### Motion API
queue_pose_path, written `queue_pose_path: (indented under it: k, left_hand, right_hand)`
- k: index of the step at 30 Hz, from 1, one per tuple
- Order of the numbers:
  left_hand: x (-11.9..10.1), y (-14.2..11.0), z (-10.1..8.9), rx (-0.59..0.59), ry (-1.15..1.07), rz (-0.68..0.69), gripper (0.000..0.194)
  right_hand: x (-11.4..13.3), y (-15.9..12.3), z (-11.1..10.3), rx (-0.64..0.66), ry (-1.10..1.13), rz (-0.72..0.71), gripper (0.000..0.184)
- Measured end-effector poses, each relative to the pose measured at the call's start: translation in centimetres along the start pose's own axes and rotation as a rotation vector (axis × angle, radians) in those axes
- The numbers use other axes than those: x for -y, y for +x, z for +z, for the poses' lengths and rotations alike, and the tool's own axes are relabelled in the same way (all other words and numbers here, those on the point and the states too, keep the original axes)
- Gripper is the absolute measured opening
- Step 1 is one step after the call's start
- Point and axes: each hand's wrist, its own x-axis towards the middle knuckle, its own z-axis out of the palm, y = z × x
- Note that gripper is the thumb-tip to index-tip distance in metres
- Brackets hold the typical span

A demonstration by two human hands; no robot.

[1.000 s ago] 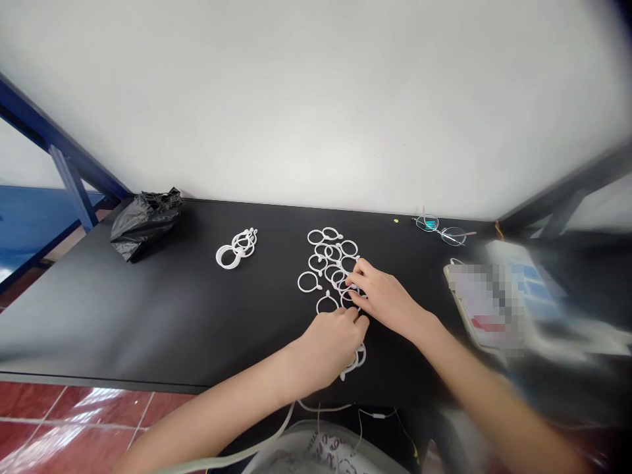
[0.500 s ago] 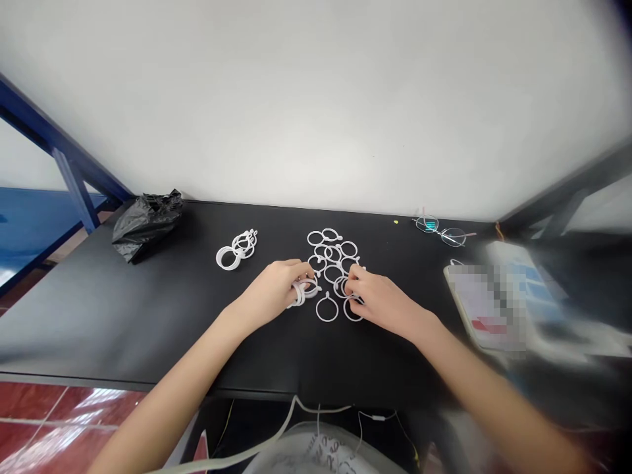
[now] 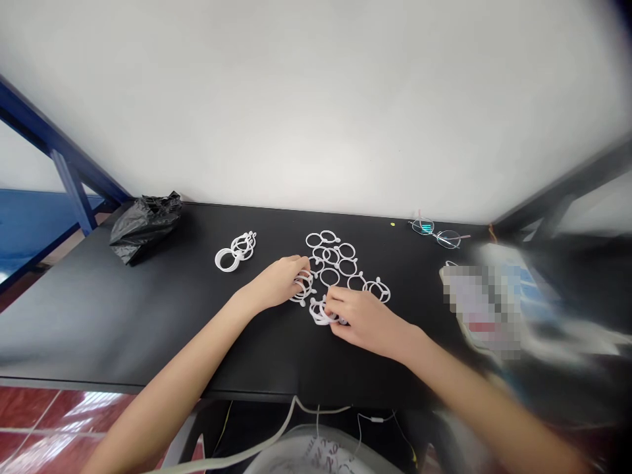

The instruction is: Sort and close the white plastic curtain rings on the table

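Several loose white plastic rings (image 3: 332, 255) lie spread on the middle of a black table (image 3: 148, 316). My left hand (image 3: 281, 282) is closed on a small bunch of white rings (image 3: 302, 288) at the left edge of the spread. My right hand (image 3: 360, 316) lies just below the spread, its fingers pinched on a second bunch of rings (image 3: 320, 312). The two hands are close together, almost touching. A few rings (image 3: 378, 289) lie just right of my right hand.
A separate stack of white rings (image 3: 235, 251) lies to the left. A crumpled black plastic bag (image 3: 143, 224) sits at the back left. Glasses (image 3: 437, 232) lie at the back right, and a blurred phone and papers (image 3: 486, 303) at the right.
My left hand moved from the near edge up to the left of the spread with its rings. My right hand drew back towards me and gathered rings under its fingers.
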Motion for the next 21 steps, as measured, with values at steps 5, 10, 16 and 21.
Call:
queue_pose_path:
  k: [5,10,16,21]
  left_hand:
    - [-0.4,0.2,-0.2,0.016,-0.006,-0.002,0.027]
    - [-0.2,-0.8,-1.3,-0.124,-0.173,0.111,0.034]
    - [-0.7,-1.6,-2.1,-0.239,-0.520,0.236,0.016]
    - [-1.6,-2.0,-2.2,-0.217,-0.706,0.208,0.014]
  right_hand:
    - [0.5,0.4,0.8,0.055,-0.120,-0.015,0.009]
    - [-0.1,0.5,1.2,-0.004,0.022,0.048,0.011]
    - [-1.1,0.0,-0.1,-0.009,0.564,0.190,0.008]
    - [-1.1,-0.2,-0.5,0.109,0.808,0.177,0.016]
